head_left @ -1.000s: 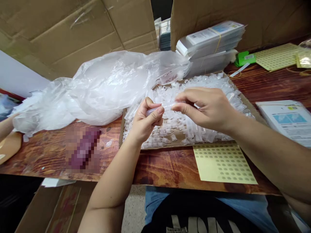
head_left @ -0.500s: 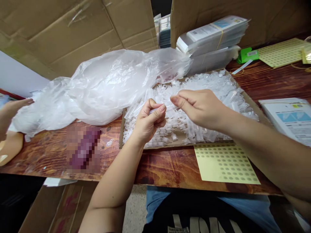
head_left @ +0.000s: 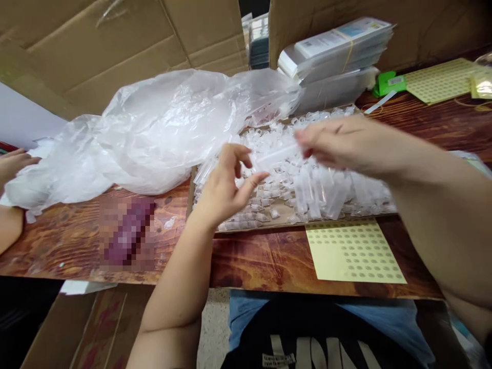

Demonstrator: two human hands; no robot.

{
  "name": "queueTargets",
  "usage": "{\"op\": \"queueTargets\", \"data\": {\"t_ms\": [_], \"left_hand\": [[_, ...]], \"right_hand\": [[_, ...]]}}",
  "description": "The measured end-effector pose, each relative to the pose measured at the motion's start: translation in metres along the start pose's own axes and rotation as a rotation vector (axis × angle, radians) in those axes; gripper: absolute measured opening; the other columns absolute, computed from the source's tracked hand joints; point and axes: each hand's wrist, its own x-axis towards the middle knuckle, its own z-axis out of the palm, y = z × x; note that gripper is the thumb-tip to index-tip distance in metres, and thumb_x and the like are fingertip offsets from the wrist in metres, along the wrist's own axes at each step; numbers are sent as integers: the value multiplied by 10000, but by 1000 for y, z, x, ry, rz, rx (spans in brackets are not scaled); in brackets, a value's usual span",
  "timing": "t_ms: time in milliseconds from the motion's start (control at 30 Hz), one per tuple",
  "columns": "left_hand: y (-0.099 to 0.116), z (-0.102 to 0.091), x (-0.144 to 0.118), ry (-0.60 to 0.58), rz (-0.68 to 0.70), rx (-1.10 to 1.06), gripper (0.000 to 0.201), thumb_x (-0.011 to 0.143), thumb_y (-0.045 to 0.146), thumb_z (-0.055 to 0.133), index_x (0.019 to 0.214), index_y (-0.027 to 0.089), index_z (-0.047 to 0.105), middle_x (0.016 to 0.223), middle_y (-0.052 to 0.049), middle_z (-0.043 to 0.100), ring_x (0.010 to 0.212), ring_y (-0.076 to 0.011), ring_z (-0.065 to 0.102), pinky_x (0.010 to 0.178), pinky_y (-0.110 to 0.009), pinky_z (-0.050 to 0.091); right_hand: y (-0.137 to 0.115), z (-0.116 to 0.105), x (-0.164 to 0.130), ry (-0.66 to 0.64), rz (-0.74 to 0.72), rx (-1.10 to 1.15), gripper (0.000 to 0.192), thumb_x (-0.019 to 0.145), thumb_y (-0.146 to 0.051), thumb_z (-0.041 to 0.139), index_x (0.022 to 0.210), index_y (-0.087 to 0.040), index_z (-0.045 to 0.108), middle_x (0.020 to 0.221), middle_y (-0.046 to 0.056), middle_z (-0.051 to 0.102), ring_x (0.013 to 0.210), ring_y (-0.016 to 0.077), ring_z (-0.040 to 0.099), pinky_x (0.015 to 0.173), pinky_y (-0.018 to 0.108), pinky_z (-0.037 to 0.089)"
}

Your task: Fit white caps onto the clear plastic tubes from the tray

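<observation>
Right hand (head_left: 338,146), blurred, pinches one end of a clear plastic tube (head_left: 279,154), its long axis running left toward the left hand (head_left: 225,187). That hand's fingers are spread and empty just below the tube's free end, over the cardboard tray (head_left: 190,205) heaped with small clear tubes.

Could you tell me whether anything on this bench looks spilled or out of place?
Slightly, yes. A few clear plastic pieces lie loose on the wooden table, outside the cardboard tray that holds the heap. The crumpled plastic bag sprawls over the tray's far left corner. Nothing looks damaged.
</observation>
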Motion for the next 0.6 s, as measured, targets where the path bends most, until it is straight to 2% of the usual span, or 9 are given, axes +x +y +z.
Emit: {"op": "queueTargets", "data": {"t_ms": [67,133,200,267,333,400,500,533,600], "left_hand": [[-8,-14,3,-108,-193,278,264,926,347,677,1103,203,545,938,-53,618,831,-210,584,839,-385,510],[-11,-25,5,-240,-391,495,207,931,308,618,1088,188,558,997,-94,628,988,-278,627,958,-451,511],[-7,-29,5,-364,-540,596,237,924,302,605,1118,171,570,1118,-146,631,1142,-335,624,1042,-484,497],[-3,-26,5,-442,-600,617,322,916,281,599,1210,155,560,1230,-180,612,1227,-352,609,1089,-477,485],[-1,-18,4,-471,-579,627,399,901,223,586,1289,143,537,1301,-197,594,1278,-353,593,1117,-465,471],[-3,-9,3,-482,-545,646,431,900,182,560,1325,123,524,1343,-215,584,1309,-363,578,1126,-472,463],[-10,3,5,-502,-532,681,381,952,172,483,1322,91,526,1368,-239,584,1328,-378,569,1127,-498,456],[-14,5,5,-508,-528,684,365,973,171,455,1321,83,526,1369,-245,588,1324,-378,574,1122,-501,457],[-21,4,8,-512,-519,661,344,1002,175,428,1315,72,527,1354,-254,606,1297,-376,595,1097,-493,469]], "right_hand": [[18,-17,7,354,-39,-360,562,1032,-676,511,706,-219,537,641,23,496,607,158,432,592,314,335],[40,-25,14,394,-19,-649,509,1080,-577,435,744,-213,555,751,70,550,731,214,527,697,372,412],[55,-24,18,390,-41,-824,454,1093,-499,410,857,-180,630,860,118,598,894,282,604,797,433,461],[57,-16,18,438,-118,-890,427,1084,-502,443,973,-154,664,969,159,623,1034,339,619,873,473,481],[44,-6,14,482,-238,-898,412,1069,-525,486,1049,-156,667,1038,177,636,1082,361,620,896,478,493],[23,7,12,390,-382,-875,364,1054,-506,525,1061,-170,667,1025,159,655,1034,338,638,867,452,503],[-6,33,16,0,-541,-775,201,1010,-371,601,960,-190,672,938,94,676,900,256,644,787,380,491],[-12,44,19,-127,-557,-742,140,985,-300,617,909,-196,672,915,78,678,857,234,639,759,361,480],[-21,67,27,-295,-526,-700,125,918,-147,625,811,-200,660,894,63,685,820,210,633,742,340,465]]}}
